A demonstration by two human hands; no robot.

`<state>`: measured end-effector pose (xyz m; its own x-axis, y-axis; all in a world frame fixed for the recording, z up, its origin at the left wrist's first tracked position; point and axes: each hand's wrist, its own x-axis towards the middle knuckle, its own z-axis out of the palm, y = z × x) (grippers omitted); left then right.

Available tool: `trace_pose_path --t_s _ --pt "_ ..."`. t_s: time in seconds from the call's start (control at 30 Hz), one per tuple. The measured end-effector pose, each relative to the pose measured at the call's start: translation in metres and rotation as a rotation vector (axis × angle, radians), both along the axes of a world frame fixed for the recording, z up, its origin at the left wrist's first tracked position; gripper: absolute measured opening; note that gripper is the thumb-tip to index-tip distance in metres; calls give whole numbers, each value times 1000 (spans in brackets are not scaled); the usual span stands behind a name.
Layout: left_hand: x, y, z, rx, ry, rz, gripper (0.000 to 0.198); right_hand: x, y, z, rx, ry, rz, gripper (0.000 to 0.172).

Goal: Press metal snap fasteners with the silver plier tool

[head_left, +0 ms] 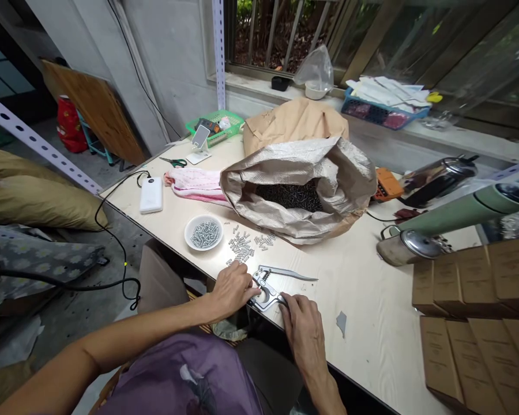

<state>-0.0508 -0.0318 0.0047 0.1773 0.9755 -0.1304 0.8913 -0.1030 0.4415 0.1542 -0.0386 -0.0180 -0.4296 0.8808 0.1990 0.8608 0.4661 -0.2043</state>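
Observation:
My left hand [233, 286] rests at the table's near edge with its fingers curled against the left side of a small metal hand press [271, 285]; what they pinch is hidden. My right hand [301, 321] lies just right of the press, fingers bent over its base. The press's lever points right, raised off the base. A scatter of small metal pins [244, 244] lies just beyond my left hand. Left of them stands a white bowl [203, 233] filled with more pins.
An open sack [300, 190] of dark small parts sits mid-table, a brown bag behind it. Cardboard boxes [476, 314] are stacked at the right. A power bank [151, 194], scissors, pink cloth, green basket, kettle and green cylinder stand further off.

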Motion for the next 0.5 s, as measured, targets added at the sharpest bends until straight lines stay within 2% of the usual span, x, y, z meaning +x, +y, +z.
trace_pose_path --t_s 0.17,0.33,0.43,0.5 --pt "14 15 -2 -235 0 17 17 -2 -2 -13 48 65 -35 26" --pt "12 26 -2 -399 -98 92 14 0 -1 -22 15 192 -36 25" --pt "4 26 -1 -418 -248 132 17 1 -1 -25 -15 288 -32 25" --pt "-4 26 0 -320 -339 172 18 1 -1 -26 5 360 -56 27"
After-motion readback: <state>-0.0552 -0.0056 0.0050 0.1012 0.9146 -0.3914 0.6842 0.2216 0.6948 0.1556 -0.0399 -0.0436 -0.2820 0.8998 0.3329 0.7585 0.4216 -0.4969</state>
